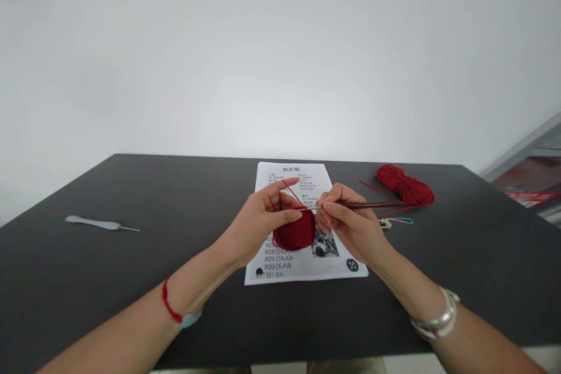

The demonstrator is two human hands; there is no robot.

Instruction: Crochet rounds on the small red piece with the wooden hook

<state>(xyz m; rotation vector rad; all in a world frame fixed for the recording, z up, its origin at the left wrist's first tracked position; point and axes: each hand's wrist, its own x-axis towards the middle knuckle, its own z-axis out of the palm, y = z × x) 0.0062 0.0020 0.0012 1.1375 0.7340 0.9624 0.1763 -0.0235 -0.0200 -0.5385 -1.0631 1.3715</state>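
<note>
Over the middle of the table, my left hand (267, 210) pinches a dark red crocheted piece (297, 232) by its upper edge. A strand of red yarn (293, 191) runs over the raised index finger down to the work. My right hand (346, 216) is closed around a crochet hook (368, 205) with a dark handle. Its thin metal tip points left and meets the top edge of the piece near my left thumb. Whether a loop sits on the tip is too small to tell.
Printed pattern sheets (307, 274) lie under my hands. A red yarn skein (405, 185) rests at the back right, near a small item with a blue cord (401, 221). A second crochet hook (99, 223) with a pale grey handle lies to the left on the dark table (210, 187).
</note>
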